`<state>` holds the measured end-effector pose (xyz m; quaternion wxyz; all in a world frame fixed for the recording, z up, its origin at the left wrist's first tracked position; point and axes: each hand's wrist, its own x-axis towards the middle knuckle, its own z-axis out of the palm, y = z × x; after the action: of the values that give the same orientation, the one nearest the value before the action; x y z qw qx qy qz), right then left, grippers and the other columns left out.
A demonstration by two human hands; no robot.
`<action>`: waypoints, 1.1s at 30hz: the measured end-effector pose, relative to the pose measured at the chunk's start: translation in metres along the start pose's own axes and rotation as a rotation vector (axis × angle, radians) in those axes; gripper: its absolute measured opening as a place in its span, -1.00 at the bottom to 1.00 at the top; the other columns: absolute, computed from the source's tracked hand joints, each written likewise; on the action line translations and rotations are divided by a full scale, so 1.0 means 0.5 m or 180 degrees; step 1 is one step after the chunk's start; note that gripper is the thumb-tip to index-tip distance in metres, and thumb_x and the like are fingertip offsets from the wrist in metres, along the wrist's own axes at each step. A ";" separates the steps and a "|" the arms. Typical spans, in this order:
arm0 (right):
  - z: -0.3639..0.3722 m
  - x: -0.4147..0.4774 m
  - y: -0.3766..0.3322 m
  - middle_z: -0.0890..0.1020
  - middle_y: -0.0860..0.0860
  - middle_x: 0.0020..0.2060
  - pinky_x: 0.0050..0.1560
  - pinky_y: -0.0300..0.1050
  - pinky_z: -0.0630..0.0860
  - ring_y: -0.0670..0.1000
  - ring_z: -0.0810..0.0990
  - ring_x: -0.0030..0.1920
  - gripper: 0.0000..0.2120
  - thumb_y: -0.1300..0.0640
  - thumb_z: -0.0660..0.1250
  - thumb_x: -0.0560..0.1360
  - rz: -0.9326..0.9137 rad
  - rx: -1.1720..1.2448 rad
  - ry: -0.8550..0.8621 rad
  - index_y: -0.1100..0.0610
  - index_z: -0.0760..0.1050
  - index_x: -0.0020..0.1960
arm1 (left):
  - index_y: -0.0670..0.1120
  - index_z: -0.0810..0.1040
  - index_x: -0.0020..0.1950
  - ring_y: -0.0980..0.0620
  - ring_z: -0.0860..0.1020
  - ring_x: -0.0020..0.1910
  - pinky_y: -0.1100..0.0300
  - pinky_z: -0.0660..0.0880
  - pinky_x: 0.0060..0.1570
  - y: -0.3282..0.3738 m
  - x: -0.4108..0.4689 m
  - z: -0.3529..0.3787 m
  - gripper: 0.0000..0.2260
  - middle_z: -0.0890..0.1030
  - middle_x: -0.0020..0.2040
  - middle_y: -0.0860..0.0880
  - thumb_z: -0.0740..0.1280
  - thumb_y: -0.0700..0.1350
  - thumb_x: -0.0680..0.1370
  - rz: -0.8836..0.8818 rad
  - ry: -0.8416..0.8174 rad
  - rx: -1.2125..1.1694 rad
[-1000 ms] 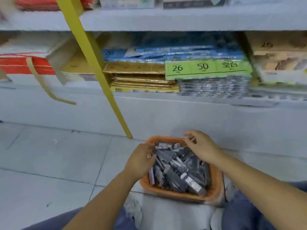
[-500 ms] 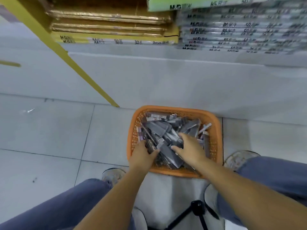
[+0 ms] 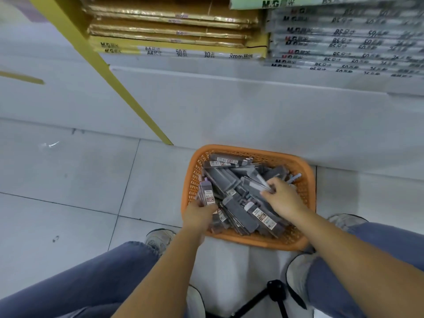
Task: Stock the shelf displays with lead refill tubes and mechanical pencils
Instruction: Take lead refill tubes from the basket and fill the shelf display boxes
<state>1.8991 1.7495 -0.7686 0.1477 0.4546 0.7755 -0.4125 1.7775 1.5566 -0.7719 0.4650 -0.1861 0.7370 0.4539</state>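
Orange basket sits on the tiled floor between the person's shoes, just below the bottom shelf. It holds a loose pile of grey lead refill tubes, which lie flat and criss-crossed, most on a diagonal.

Left hand is at the basket's left edge, its grip clamped round a small bundle of tubes. Their long axis runs away from the person, caps toward the shelf.

Right hand is over the pile's right half, fingers pinched on one pale tube. That tube slants from the fingertips up and left.

Stacked notebooks are on the shelf. A yellow strip leans across it.
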 end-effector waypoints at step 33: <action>-0.421 -0.423 -0.445 0.67 0.00 -0.18 0.00 -0.02 0.60 -0.02 0.65 -0.13 -0.63 0.15 0.44 0.47 -0.2627 0.1250 0.0851 -0.11 0.49 0.22 | -0.02 0.57 0.28 -0.18 0.68 0.10 -0.08 0.63 0.08 0.446 -0.553 -0.073 -0.59 0.69 0.16 -0.18 0.48 -0.03 0.45 0.2524 -0.2167 -0.0719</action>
<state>1.8606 1.7344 -0.3987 -0.2183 0.1769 0.8108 -0.5135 1.7411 1.6009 -0.4191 0.4476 0.2156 0.5047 0.7060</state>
